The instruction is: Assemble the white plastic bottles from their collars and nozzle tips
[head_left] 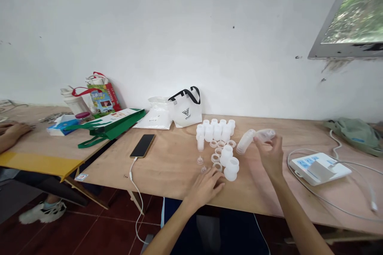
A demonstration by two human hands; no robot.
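My right hand [270, 154] is raised above the wooden table [167, 163] and pinches one end of a long curved stack of clear plastic cups [250, 138]. My left hand [206, 185] rests on the table with fingers stretched towards small clear rings [216, 157] and two white plastic bottles [229, 162]. Behind them stands a cluster of several more white bottles [216, 129]. A tiny clear cap [200, 161] lies to the left of the rings.
A phone [143, 146] on a white cable lies to the left. A white tote bag [185, 107] and a plastic bag [155, 117] sit by the wall. A white device [319, 167] with cables is on the right, a green bag [356, 133] beyond it. Another person's hand [13, 129] rests on the left table.
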